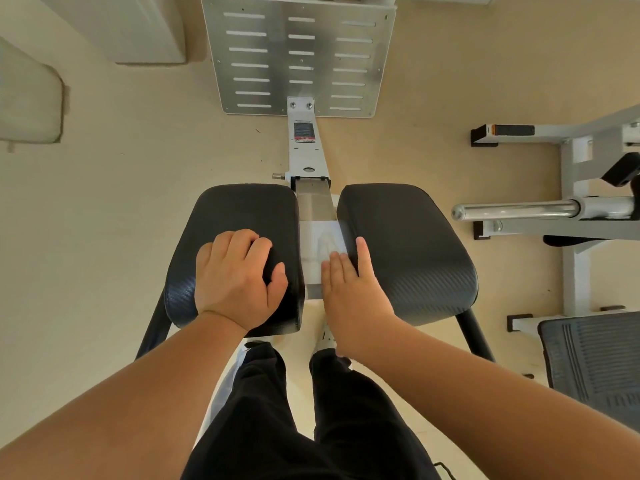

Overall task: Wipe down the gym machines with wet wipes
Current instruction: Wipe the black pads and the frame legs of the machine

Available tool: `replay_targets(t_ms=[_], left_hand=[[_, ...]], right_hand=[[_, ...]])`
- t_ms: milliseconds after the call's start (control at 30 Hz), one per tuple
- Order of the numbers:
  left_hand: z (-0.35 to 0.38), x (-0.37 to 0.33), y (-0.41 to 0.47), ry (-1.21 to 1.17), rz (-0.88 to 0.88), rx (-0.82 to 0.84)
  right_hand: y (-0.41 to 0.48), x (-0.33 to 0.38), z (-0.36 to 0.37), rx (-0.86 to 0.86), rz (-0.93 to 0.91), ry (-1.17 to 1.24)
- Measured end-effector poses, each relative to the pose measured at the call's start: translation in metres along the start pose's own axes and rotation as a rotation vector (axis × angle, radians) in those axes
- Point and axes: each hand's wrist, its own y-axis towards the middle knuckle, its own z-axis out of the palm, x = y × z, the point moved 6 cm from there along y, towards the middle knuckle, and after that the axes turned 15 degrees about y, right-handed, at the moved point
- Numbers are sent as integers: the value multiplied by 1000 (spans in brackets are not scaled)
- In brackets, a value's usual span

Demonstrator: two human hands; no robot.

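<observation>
Leftmost, a pale padded shape (27, 102) is cut off by the frame edge, and a white box (131, 29) stands beyond it on the floor (104, 202). Next comes the left pad (235, 209), black and textured. The left grip (239, 282) rests on top of it, fingers loosely bent and grasping nothing. Between the two pads runs the machine's white rail (313, 202), leading up to a slotted metal foot plate (298, 57). The wet wipe (320, 244) lies on that rail. The right grip (349, 289) presses it flat with straight, released fingers, one finger lying against the inner edge of the right pad (408, 230). Farther right stand a chrome bar (512, 211) and the white frame (571, 271) of a neighbouring machine. Below them a grey ribbed plate (595, 362) is cut off at the corner. The floor is beige throughout. Black trousers (311, 410) fill the bottom, and a white shoe (325, 336) under the right wrist is mostly hidden. The label (303, 131) on the rail is too small to read.
</observation>
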Motion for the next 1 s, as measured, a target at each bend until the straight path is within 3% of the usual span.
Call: replay_targets(t_ms=[133, 300, 433, 533, 700, 800, 900, 1000], left_hand=[[0, -2, 2, 2, 4, 7], [1, -2, 0, 14, 0, 11], [5, -3, 3, 34, -14, 123], [1, 1, 5, -9, -65, 215], [-1, 0, 48, -64, -104, 412], [13, 0, 59, 0, -134, 540], [22, -3, 60, 29, -151, 577], [22, -2, 62, 33, -171, 567]], right_hand=[[28, 1, -12, 58, 73, 78], [37, 1, -20, 85, -103, 178], [17, 0, -36, -43, -205, 320], [-2, -9, -36, -38, -161, 382], [-4, -71, -62, -209, 46, 798], [36, -116, -82, -296, 81, 772], [90, -127, -89, -156, -58, 679], [128, -96, -70, 175, -293, 435]])
